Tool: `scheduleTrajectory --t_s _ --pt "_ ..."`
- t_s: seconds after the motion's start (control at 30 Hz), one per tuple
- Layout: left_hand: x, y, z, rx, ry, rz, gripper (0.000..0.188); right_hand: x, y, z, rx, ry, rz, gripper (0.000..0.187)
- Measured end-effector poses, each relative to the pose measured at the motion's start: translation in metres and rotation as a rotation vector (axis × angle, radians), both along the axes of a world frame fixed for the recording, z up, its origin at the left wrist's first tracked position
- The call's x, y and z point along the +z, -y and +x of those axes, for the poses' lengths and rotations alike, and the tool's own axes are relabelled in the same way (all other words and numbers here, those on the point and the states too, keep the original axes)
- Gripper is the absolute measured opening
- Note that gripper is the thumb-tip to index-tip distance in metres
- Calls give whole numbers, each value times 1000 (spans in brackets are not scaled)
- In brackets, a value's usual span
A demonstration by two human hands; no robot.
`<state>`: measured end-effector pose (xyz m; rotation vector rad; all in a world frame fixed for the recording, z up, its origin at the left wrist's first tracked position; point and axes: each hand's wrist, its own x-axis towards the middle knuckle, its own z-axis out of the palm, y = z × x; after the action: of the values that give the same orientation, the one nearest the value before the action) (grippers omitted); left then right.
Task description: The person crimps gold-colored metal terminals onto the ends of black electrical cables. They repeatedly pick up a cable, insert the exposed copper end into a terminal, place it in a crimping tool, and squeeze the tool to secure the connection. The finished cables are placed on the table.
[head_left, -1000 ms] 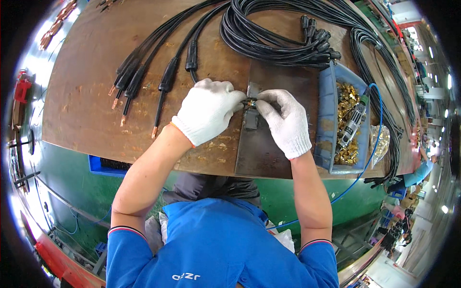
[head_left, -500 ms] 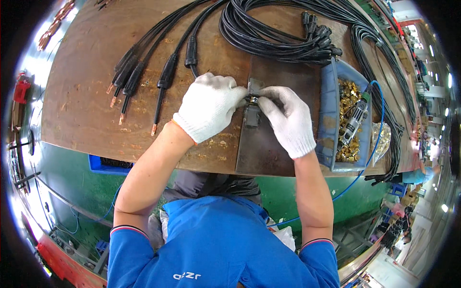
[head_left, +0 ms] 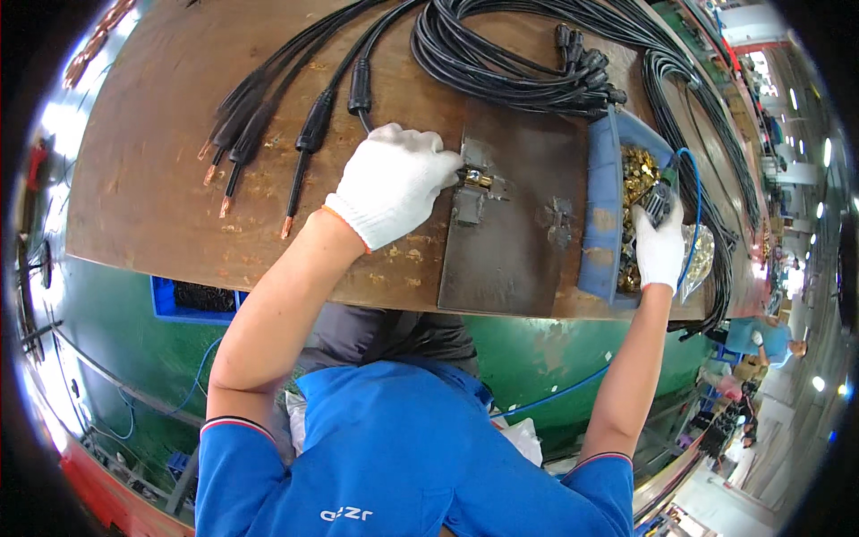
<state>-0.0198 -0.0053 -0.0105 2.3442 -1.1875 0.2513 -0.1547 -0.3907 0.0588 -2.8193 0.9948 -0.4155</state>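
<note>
My left hand [head_left: 394,183], in a white knit glove, is closed on a black cable [head_left: 365,120] that runs in from a thick black sleeve behind it. At its fingertips a small brass fitting [head_left: 479,180] lies between dark metal blocks on a steel plate [head_left: 510,259]. My right hand [head_left: 659,249], gloved too, grips an air screwdriver [head_left: 663,199] with a grey body and a blue hose. That tool lies over brass pieces [head_left: 637,170] in a blue plastic bin [head_left: 603,215]; the fingers hide part of it.
Black cables with bared copper ends [head_left: 288,225] lie at the left of the wooden table [head_left: 134,197]. A coiled black cable bundle [head_left: 465,67] is at the back, and more cables [head_left: 693,89] run down the right side. Below the table edge stands a blue crate [head_left: 170,300].
My right hand has left the fitting and moved right to the bin, taking hold of the air screwdriver. The brass fitting is now uncovered. My left hand stays at the blocks.
</note>
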Motion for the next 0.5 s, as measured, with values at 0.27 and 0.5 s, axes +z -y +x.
scheduleTrajectory --t_s 0.27,0.5 --pt "-1 5 0 -8 14 25 18 31 37 -28 -6 714 1090 28" --pt "7 -1 -1 -6 10 2 17 70 -51 45 889 1024 1842 25"
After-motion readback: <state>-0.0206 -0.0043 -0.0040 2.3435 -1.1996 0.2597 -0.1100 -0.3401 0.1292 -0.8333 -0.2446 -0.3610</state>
